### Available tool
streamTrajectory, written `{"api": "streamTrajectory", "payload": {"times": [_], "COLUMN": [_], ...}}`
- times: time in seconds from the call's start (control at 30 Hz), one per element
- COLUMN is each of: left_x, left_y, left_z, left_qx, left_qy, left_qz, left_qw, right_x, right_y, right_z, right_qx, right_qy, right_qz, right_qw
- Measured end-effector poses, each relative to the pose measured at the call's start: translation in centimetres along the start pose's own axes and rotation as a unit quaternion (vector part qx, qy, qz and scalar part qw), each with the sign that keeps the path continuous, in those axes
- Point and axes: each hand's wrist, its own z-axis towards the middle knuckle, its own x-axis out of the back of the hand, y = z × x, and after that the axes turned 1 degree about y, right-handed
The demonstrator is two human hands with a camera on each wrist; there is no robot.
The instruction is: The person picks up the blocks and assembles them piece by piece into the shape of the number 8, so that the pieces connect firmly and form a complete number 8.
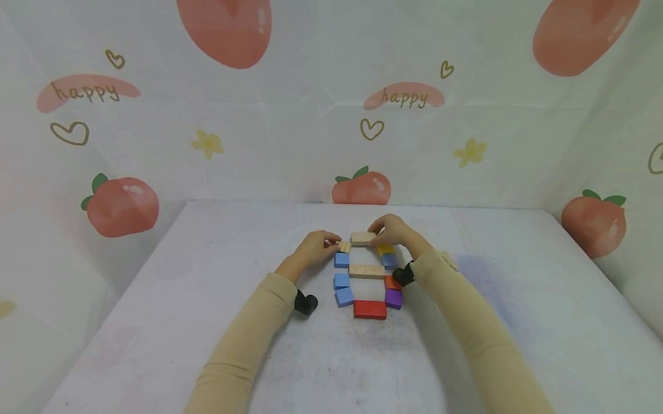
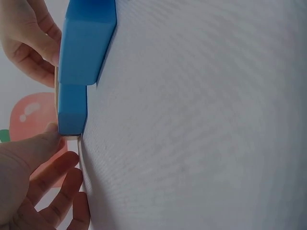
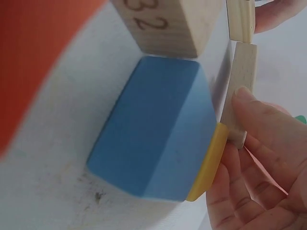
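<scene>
Wooden blocks form a closed outline with a bar across its middle. At the far side my right hand [image 1: 394,230] pinches the right end of a long plain wooden block [image 3: 240,72] between thumb and fingers. Close under those fingers is a yellow block [image 3: 209,163]. My left hand [image 1: 313,248] holds a small striped wooden block [image 1: 344,247] at the far left corner, thumb and index finger at its edges. In the left wrist view this block is mostly hidden behind blue blocks [image 2: 73,109], and the other fingers are loosely bent.
Blue blocks [image 1: 342,281] line the left side. A blue block [image 3: 144,124], an orange block [image 1: 391,282] and a purple block [image 1: 393,298] line the right. A wooden crossbar [image 1: 366,271] with printed figures spans the middle; a red block [image 1: 370,309] closes the near end. A printed cloth [image 1: 306,110] hangs behind.
</scene>
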Motion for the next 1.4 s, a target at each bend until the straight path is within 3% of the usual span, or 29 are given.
{"api": "streamTrajectory", "payload": {"times": [0.2, 0.93, 1.4], "left_x": [0.02, -0.14, 0.03], "left_y": [0.07, 0.12, 0.29], "left_z": [-0.08, -0.13, -0.18], "left_qx": [-0.003, 0.003, 0.001], "left_qy": [0.004, 0.000, 0.000], "left_qz": [-0.005, -0.007, 0.001], "left_qw": [1.0000, 1.0000, 1.0000], "right_x": [-0.07, -0.01, 0.08], "right_y": [-0.21, -0.36, -0.51], "right_z": [-0.22, -0.32, -0.29], "right_qx": [0.005, -0.038, -0.033], "right_qy": [-0.002, -0.016, -0.020], "right_qz": [-0.011, 0.008, -0.004], "right_qw": [0.9999, 0.9991, 0.9992]}}
